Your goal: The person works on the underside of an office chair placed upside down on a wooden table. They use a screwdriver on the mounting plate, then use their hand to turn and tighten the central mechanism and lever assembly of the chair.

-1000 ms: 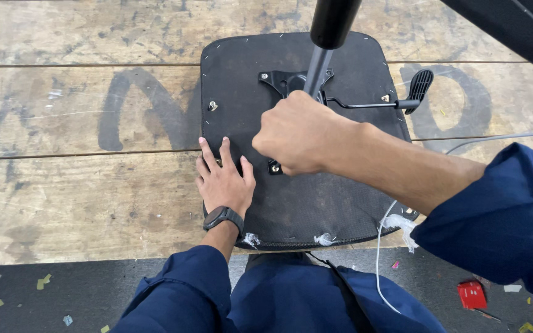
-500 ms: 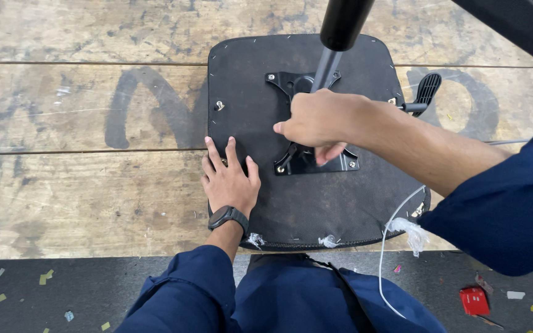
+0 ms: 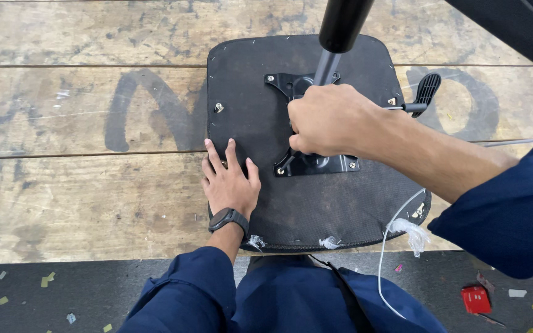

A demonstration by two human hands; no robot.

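Wooden workbench (image 3: 81,185) under upturned chair seat (image 3: 340,203)

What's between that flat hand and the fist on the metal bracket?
Only bare black seat underside separates the left hand from the right hand on the metal plate, in the head view.

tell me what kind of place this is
Probably a furniture assembly workshop: a worn, paint-marked wooden plank workbench, an upturned black chair seat with its black metal mounting plate, and scraps on the dark floor.
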